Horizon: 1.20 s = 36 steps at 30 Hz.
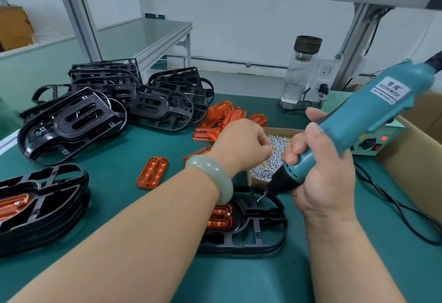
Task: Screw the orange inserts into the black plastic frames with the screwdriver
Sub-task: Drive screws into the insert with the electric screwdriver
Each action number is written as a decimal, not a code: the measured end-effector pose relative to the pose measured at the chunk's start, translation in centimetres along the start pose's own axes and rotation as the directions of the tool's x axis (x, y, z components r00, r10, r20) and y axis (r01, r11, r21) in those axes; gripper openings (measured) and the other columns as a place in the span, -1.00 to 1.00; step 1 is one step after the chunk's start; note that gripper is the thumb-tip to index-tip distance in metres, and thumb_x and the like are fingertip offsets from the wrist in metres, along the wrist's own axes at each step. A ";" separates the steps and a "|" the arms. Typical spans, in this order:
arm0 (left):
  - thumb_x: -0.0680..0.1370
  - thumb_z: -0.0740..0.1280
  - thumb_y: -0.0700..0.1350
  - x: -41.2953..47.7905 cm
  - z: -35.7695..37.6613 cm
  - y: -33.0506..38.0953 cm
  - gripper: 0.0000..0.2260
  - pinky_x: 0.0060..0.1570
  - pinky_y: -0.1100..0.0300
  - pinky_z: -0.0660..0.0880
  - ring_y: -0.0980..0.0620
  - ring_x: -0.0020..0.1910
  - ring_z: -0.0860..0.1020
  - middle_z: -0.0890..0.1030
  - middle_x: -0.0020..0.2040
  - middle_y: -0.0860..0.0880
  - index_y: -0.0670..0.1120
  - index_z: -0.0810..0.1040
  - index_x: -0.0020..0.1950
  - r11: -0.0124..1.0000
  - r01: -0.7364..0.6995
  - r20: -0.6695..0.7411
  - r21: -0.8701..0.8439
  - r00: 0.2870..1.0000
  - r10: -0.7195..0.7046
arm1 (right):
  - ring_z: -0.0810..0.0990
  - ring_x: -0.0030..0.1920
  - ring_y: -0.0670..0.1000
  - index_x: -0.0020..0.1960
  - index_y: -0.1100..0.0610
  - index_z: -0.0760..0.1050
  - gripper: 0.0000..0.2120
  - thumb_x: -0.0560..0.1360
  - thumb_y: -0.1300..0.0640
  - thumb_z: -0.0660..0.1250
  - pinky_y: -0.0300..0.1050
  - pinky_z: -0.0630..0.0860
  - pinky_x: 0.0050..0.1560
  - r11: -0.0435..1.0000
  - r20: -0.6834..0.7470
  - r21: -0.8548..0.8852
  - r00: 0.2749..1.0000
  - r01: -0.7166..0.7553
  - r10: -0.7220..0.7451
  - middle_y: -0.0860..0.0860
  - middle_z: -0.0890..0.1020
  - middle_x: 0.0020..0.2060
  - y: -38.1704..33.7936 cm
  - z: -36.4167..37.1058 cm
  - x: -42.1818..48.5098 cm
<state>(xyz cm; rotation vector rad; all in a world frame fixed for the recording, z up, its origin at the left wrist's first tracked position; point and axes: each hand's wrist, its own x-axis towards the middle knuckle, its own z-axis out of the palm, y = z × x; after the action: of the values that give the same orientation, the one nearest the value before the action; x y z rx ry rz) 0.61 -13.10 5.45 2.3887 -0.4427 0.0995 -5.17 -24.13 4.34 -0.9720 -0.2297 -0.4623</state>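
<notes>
A black plastic frame (258,226) lies on the green mat in front of me with an orange insert (220,216) seated in it; one screw shows at the insert's corner. My right hand (320,176) grips the teal electric screwdriver (354,125), its bit tip hovering just above the frame. My left hand (241,145) reaches over the cardboard box of small silver screws (275,157), fingers curled down into the pile; whether it pinches a screw is hidden. Loose orange inserts (153,172) lie on the mat.
Stacks of black frames (79,121) fill the back left. A frame with an insert fitted (35,207) lies at the left edge. More orange inserts (222,116) are piled behind the box. A glass bottle (299,73), a power supply (373,142) and a cable (392,202) stand right.
</notes>
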 end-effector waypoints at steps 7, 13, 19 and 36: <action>0.43 0.15 -0.26 -4.5 -2.9 -1.6 -0.78 -0.41 0.21 0.47 0.03 -0.59 0.43 0.48 -0.48 -0.03 -0.10 0.45 -0.40 0.709 0.288 0.004 -0.644 0.928 -0.373 | 0.38 -0.50 -0.07 0.05 0.08 0.49 -0.83 0.47 0.17 0.25 -0.25 0.39 -0.40 1.000 -0.040 0.024 0.999 -0.019 0.020 -0.05 0.43 -0.49 0.1 0.5 -0.4; 0.50 0.33 -0.18 -9.6 -2.9 -3.0 -0.76 -0.52 0.35 0.42 0.15 -0.44 0.54 0.61 -0.38 0.04 0.02 0.68 -0.32 0.547 0.202 -0.056 -0.812 0.907 -0.418 | 0.38 -0.49 -0.09 0.08 0.05 0.47 -0.83 0.50 0.13 0.23 -0.25 0.38 -0.35 0.990 -0.093 0.142 0.995 -0.013 0.026 -0.07 0.43 -0.48 0.4 1.5 -1.1; 0.51 0.33 -0.24 -11.3 -1.8 -3.4 -0.73 -0.56 0.40 0.37 0.16 -0.45 0.54 0.63 -0.36 0.01 0.01 0.70 -0.30 0.388 0.237 0.034 -0.891 0.886 -0.462 | 0.39 -0.46 -0.14 0.07 -0.02 0.46 -0.89 0.55 0.04 0.24 -0.28 0.42 -0.32 0.936 -0.177 0.347 0.977 -0.054 0.122 -0.12 0.43 -0.44 0.6 2.1 -1.7; 0.40 0.35 -0.11 -11.5 -1.3 -3.3 -0.86 -0.55 0.38 0.41 0.08 -0.44 0.56 0.62 -0.34 -0.10 -0.13 0.68 -0.26 0.262 0.335 0.255 -0.905 0.921 -0.295 | 0.39 -0.47 -0.15 0.00 -0.02 0.44 -0.92 0.59 -0.02 0.24 -0.29 0.45 -0.32 0.908 -0.309 0.417 0.933 -0.043 0.186 -0.13 0.41 -0.43 0.6 2.4 -1.7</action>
<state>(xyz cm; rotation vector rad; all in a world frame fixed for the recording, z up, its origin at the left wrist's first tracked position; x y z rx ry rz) -8.99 -6.65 2.19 1.2109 0.0404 -0.3256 -6.31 -21.38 4.53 -0.4816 0.0516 -0.4444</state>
